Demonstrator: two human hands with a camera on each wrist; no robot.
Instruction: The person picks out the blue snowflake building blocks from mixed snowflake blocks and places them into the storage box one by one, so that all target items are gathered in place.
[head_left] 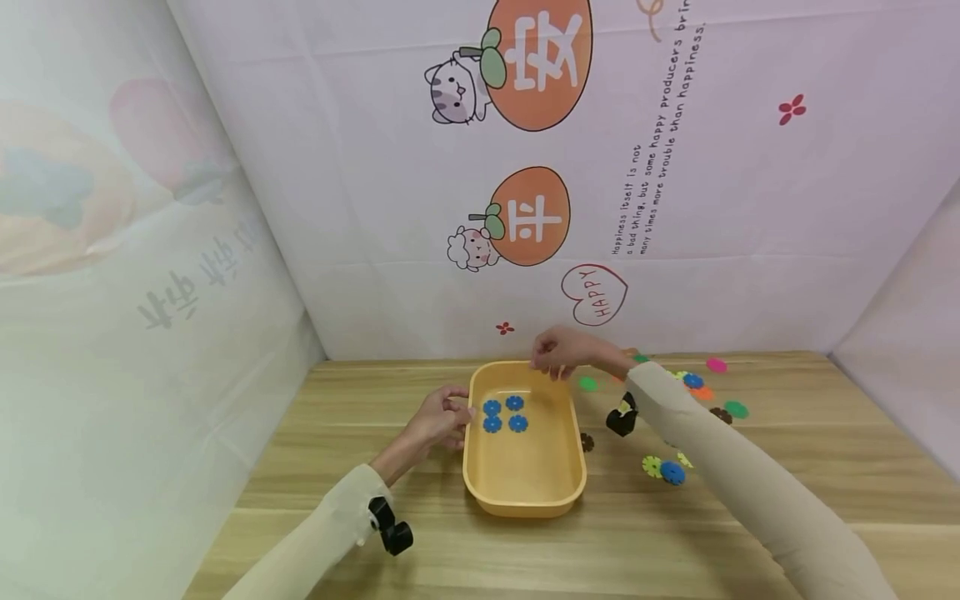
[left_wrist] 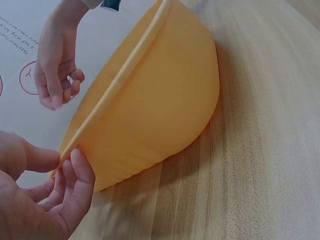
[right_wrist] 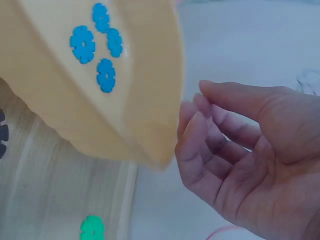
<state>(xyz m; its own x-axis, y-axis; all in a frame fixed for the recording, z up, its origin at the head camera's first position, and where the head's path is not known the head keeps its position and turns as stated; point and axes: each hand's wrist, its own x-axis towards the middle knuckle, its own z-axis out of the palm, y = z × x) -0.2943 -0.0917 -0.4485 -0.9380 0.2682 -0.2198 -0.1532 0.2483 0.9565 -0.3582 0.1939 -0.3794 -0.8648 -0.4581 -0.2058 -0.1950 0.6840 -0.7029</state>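
A yellow plastic basin (head_left: pixel 525 467) stands on the wooden table, with several blue notched discs (head_left: pixel 492 408) lying flat on its floor toward the far end. My left hand (head_left: pixel 438 419) is at the basin's left side. In the left wrist view, the thumb and fingers of that hand (left_wrist: pixel 50 192) pinch the basin's rim (left_wrist: pixel 102 102). Over the far right corner of the basin hovers my right hand (head_left: pixel 566 350). Seen from the right wrist, this hand (right_wrist: pixel 250 145) has loosely bent fingers close beside the rim, with nothing between thumb and fingertips.
Loose notched discs in several colours lie right of the basin, among them a blue disc (head_left: pixel 672 473), a green disc (head_left: pixel 737 409) and a pink disc (head_left: pixel 717 365). A brown disc (head_left: pixel 587 442) sits close to the basin's right wall. Behind the table hangs a printed white cloth (head_left: pixel 397 275).
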